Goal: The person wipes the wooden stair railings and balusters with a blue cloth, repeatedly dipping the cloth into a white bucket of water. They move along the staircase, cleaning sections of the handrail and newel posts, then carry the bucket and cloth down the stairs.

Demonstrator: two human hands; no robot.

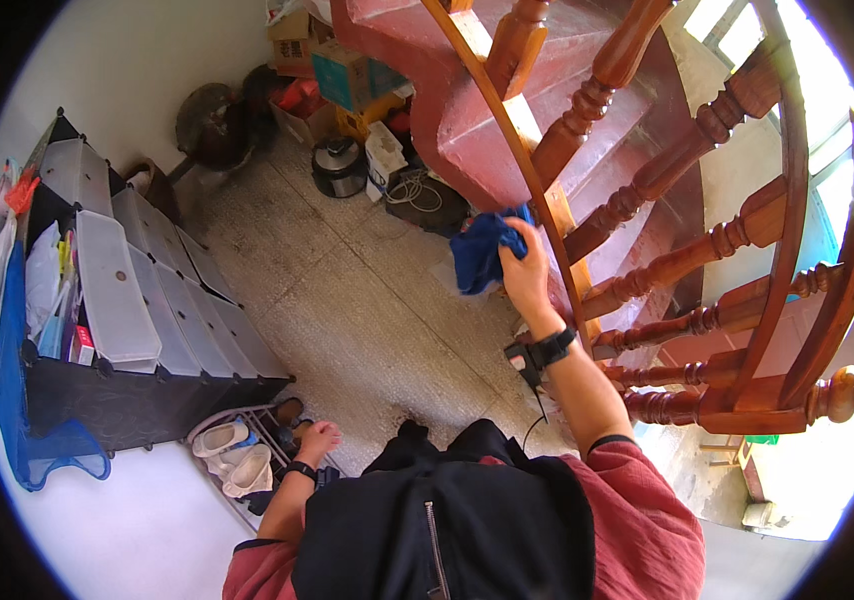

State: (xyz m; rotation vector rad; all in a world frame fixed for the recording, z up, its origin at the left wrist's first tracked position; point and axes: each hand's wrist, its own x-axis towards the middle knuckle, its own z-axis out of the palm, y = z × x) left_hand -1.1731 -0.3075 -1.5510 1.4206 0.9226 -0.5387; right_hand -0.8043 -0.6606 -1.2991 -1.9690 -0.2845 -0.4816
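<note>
A crumpled dark blue cloth (476, 253) is gripped in my right hand (527, 270), beside the lower wooden stringer (523, 154) of a curved staircase. Turned wooden balusters (641, 180) slant away to the right of that hand. My left hand (320, 441) hangs low at my side, near a metal shoe rack (206, 480) that bears pale shoes (249, 470); I see nothing in it, and its fingers are slightly bent. Both wrists carry black bands.
A cabinet with translucent doors (118, 289) lines the left wall. Ahead on the speckled floor (337, 300) stand cardboard boxes (342, 75), a black and silver cooker (339, 165), a white coiled cable (416, 193) and a dark wok (209, 124). Red steps (502, 142) rise at right.
</note>
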